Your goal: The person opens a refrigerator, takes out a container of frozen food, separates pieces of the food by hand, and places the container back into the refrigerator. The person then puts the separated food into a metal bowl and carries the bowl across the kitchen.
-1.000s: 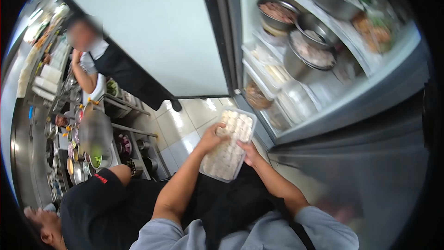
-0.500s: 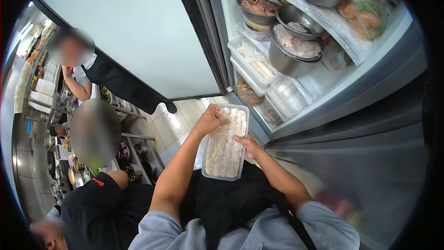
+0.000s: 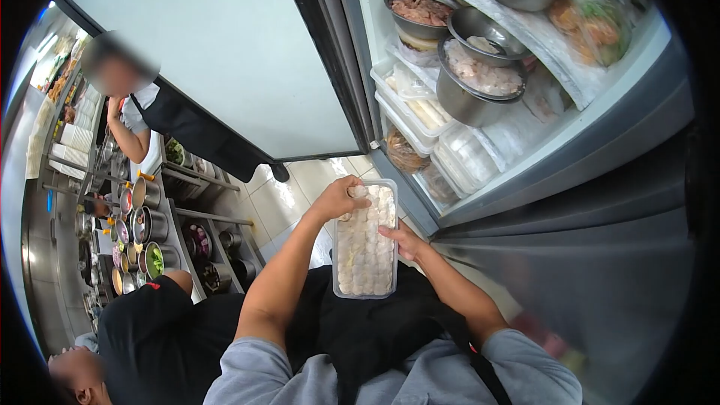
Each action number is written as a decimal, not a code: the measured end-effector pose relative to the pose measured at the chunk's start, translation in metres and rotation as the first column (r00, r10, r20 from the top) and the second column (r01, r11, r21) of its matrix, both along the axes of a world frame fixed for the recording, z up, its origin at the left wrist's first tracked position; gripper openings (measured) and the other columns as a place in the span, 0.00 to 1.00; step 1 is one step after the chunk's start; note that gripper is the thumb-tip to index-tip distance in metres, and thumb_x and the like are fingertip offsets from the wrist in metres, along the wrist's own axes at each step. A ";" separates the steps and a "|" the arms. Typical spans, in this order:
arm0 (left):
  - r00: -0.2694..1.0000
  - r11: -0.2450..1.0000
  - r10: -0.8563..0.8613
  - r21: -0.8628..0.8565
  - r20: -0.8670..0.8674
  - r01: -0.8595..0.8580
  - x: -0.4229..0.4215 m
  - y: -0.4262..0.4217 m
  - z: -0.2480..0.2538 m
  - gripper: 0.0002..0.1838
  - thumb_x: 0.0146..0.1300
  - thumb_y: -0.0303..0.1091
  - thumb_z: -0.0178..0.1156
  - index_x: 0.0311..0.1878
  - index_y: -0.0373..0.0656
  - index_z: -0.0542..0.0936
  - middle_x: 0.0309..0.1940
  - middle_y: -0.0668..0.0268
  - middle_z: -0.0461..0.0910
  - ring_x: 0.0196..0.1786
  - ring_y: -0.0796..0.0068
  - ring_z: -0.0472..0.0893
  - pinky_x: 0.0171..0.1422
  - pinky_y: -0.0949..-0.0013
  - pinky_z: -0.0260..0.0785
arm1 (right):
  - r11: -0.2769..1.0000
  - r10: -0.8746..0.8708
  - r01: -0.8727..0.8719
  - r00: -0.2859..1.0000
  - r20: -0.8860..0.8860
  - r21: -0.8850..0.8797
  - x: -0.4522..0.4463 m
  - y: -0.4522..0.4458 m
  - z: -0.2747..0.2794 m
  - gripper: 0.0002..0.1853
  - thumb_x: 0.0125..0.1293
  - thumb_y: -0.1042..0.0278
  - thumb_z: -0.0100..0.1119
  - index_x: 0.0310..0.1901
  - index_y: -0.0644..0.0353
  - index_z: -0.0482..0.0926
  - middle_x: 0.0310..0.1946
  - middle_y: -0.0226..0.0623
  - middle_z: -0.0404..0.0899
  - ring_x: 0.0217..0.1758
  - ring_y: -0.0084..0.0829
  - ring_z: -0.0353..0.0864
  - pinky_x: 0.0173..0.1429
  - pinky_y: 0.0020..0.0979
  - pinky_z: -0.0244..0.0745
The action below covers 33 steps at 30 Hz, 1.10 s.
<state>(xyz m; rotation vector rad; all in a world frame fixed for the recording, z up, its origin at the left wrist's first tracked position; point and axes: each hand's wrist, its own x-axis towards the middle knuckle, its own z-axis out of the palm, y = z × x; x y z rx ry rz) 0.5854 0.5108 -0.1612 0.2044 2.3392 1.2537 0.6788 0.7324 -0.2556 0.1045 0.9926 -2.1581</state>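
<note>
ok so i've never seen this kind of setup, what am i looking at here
No machine here: these are a person's two bare hands, seen by a camera worn on their head, looking forward and down. Every picture comes from that camera. The right hand grips a clear plastic tray by its side; rows of pale pieces fill it. The left hand has its fingers at the pieces near the far end. Beside them, an open fridge holds metal bowls and plastic boxes.

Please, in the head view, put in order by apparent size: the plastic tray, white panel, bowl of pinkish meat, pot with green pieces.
White panel
Plastic tray
Meat bowl
Green-pieces pot
Nearness may mislead about true sizes.
</note>
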 end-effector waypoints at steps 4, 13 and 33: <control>0.942 0.950 -0.255 -0.240 -0.220 0.201 -0.009 -0.009 0.007 0.28 0.53 0.44 0.77 0.55 0.40 0.82 0.42 0.56 0.86 0.45 0.59 0.85 0.54 0.60 0.76 | 0.999 0.043 -0.043 0.999 -0.033 0.016 0.000 -0.006 0.000 0.46 0.65 0.59 0.70 0.78 0.57 0.52 0.70 0.43 0.69 0.73 0.39 0.70 0.75 0.45 0.68; 0.906 0.810 -0.407 -0.504 -0.116 0.300 -0.007 0.011 0.034 0.31 0.62 0.65 0.62 0.54 0.47 0.85 0.44 0.51 0.87 0.50 0.47 0.85 0.57 0.52 0.76 | 0.995 0.088 -0.088 0.996 -0.001 0.041 0.002 -0.019 0.002 0.47 0.63 0.64 0.73 0.77 0.55 0.52 0.69 0.41 0.69 0.72 0.38 0.71 0.74 0.44 0.69; 0.711 0.889 -0.374 -0.450 -0.596 0.090 0.014 0.018 -0.035 0.24 0.65 0.57 0.57 0.31 0.43 0.85 0.28 0.57 0.85 0.32 0.56 0.86 0.36 0.56 0.78 | 0.994 -0.081 0.078 0.996 0.034 0.082 0.020 -0.061 -0.028 0.41 0.58 0.69 0.72 0.71 0.62 0.61 0.62 0.43 0.75 0.66 0.38 0.76 0.70 0.42 0.72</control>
